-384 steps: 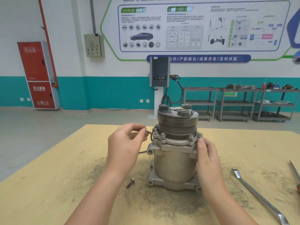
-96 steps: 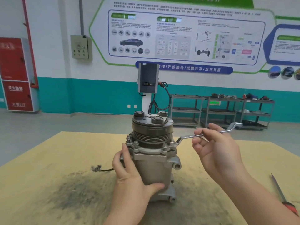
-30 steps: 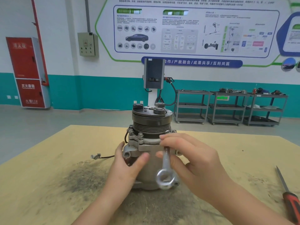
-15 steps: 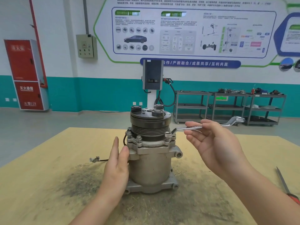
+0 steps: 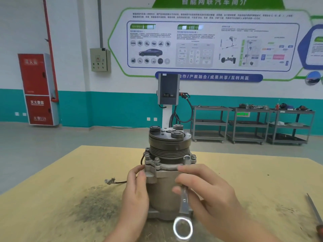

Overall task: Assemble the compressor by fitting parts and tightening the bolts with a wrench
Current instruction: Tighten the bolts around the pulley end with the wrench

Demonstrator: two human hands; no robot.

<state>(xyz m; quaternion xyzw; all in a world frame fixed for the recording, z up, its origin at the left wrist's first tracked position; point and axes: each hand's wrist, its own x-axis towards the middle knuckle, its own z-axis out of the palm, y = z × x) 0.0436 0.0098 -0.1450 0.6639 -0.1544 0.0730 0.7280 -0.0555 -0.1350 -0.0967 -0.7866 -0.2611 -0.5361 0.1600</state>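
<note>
The grey metal compressor [image 5: 166, 173] stands upright on the yellow table [image 5: 52, 198], its dark pulley on top. Several bolts sit around its upper flange. My left hand [image 5: 135, 194] rests flat against the left side of the housing, fingers straight. My right hand [image 5: 208, 193] grips the silver wrench [image 5: 183, 213] by its shaft. The wrench's far end sits on a bolt [image 5: 186, 158] at the flange's front right, and its ring end points toward me.
A black wire with a small connector [image 5: 109, 181] trails left from the compressor. A screwdriver [image 5: 315, 213] with a red handle lies at the table's right edge. Dark grit covers the tabletop around the base. Grey shelf carts [image 5: 250, 124] stand by the far wall.
My right hand has swung the wrench handle from pointing right around to pointing toward me. My left hand stays on the compressor's left side. The camera has tilted slightly.
</note>
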